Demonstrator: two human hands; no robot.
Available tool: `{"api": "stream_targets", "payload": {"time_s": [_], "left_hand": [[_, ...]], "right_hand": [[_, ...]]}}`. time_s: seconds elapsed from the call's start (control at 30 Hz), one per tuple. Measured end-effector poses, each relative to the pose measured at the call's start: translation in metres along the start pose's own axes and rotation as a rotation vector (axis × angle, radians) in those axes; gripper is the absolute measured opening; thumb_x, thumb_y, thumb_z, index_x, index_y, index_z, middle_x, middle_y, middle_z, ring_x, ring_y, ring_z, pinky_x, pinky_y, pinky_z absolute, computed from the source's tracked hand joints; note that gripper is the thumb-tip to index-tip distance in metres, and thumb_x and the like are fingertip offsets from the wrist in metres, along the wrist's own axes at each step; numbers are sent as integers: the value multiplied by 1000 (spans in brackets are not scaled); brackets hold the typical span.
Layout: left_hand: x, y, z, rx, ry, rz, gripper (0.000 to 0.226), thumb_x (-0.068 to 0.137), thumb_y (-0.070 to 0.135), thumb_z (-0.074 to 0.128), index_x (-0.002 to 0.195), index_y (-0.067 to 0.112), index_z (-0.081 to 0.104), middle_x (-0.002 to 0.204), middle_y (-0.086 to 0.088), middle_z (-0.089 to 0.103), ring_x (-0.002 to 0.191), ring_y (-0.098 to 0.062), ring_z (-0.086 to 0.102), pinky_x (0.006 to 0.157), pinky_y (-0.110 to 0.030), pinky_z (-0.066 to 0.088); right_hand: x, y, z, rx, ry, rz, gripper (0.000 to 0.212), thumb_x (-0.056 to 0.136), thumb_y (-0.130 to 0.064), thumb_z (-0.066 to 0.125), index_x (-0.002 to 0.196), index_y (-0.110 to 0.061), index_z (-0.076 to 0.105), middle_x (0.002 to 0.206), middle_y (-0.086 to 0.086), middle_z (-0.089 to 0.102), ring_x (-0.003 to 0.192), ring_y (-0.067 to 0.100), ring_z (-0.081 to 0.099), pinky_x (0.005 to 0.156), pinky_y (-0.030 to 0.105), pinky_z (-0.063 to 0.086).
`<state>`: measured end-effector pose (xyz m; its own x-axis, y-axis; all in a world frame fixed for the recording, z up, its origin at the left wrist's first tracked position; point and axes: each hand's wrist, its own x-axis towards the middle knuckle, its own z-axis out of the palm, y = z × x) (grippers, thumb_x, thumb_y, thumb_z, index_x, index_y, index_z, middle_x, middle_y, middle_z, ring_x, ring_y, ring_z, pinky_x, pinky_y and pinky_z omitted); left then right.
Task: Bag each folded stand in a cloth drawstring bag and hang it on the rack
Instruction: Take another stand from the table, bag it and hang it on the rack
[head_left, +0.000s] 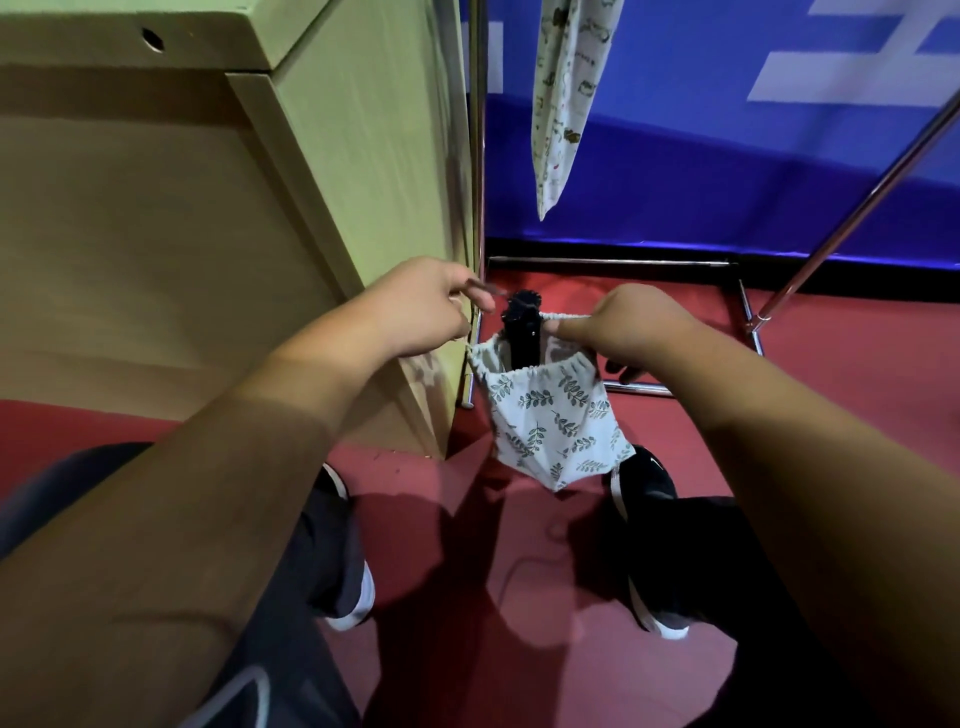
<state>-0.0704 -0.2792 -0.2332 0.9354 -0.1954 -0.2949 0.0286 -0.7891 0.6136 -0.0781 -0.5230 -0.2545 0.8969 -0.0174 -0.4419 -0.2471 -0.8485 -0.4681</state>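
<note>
Left grip: I see it pinching the cord.
Right grip: pinches the bag rim.
Stand: sticks out of the bag.

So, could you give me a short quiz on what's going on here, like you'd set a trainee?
1. True or false: the black stand is fully hidden inside the leaf-print bag.
2. What hangs above, beside the metal rack pole?
A. a printed cloth bag
B. a coat
C. a towel
3. Fill the gap: the left hand and the right hand both hold the leaf-print bag at its ____ edge.

Key
1. False: the stand's top sticks out of the bag's opening.
2. A.
3. top.
</note>
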Motion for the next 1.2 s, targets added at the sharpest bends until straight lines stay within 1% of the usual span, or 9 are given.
{"api": "stream_targets", "payload": {"time_s": [0.1, 0.23, 0.43, 0.63, 0.77, 0.87, 0.97, 1.07, 1.2], "left_hand": [[-5, 4, -1, -99, 0, 43, 31, 99, 5, 64, 104, 31, 81, 47, 18, 54, 38, -6, 33, 44, -21, 30], [-10, 13, 1, 3, 67, 118, 23, 95, 8, 59, 90, 23, 76, 51, 27, 57, 38, 1, 44, 42, -14, 34], [-6, 4, 6, 483, 25, 268, 14, 86, 23, 60, 89, 36, 64, 76, 11, 60, 75, -11, 56, 71, -32, 48], [0, -7, 15, 873, 64, 148, 28, 96, 19, 53, 115, 31, 69, 105, 0, 71, 101, -29, 68, 84, -40, 56], [4, -4, 23, 906, 114, 72, 41, 93, 7, 52, 125, 26, 69, 117, -4, 68, 106, -32, 68, 78, -40, 55], [7, -1, 23, 820, 177, 30, 59, 90, 1, 53, 143, 25, 56, 120, -7, 62, 100, -34, 66, 76, -42, 57], [5, 3, 23, 685, 315, 65, 82, 96, -3, 51, 161, 44, 34, 120, -3, 54, 91, -28, 62, 61, -34, 45], [6, 8, 22, 318, 436, 71, 59, 101, 9, 54, 143, 49, 58, 105, 6, 58, 76, -20, 65, 60, -29, 44], [12, 13, 15, -476, 346, -11, 45, 85, 12, 63, 113, 44, 75, 77, 6, 57, 62, -16, 50, 66, -31, 43]], "right_hand": [[1, -1, 1, 30, -18, -3, 63, 92, -63, 73, 85, -1, 77, 80, 18, 76, 72, 36, 78, 72, 52, 67], [-1, -3, 3, -18, -9, -47, 51, 104, -46, 63, 90, 0, 79, 76, 17, 76, 67, 34, 77, 69, 42, 66], [4, 0, 9, 3, 3, -54, 45, 104, -37, 61, 86, 0, 79, 83, 20, 79, 75, 36, 79, 76, 53, 66], [8, 3, 3, 98, 73, 90, 44, 99, -43, 72, 85, -2, 78, 80, 13, 79, 69, 32, 77, 68, 38, 62], [8, 6, -3, 183, 149, 57, 40, 102, -37, 68, 92, 2, 77, 77, 17, 77, 78, 40, 78, 85, 50, 64], [7, 11, -4, 226, 267, 44, 35, 97, -42, 71, 82, -12, 78, 74, 10, 76, 78, 36, 77, 83, 51, 65], [7, 19, -5, 292, 333, 37, 36, 92, -49, 76, 76, -17, 79, 73, 5, 77, 77, 34, 76, 80, 52, 66], [8, 19, -4, 689, 229, -1, 32, 97, -37, 77, 76, -12, 76, 80, 8, 78, 73, 31, 74, 83, 55, 64], [11, 19, -6, 856, 169, -46, 28, 103, -31, 68, 81, -14, 73, 83, 7, 77, 79, 23, 71, 82, 45, 59]]}}
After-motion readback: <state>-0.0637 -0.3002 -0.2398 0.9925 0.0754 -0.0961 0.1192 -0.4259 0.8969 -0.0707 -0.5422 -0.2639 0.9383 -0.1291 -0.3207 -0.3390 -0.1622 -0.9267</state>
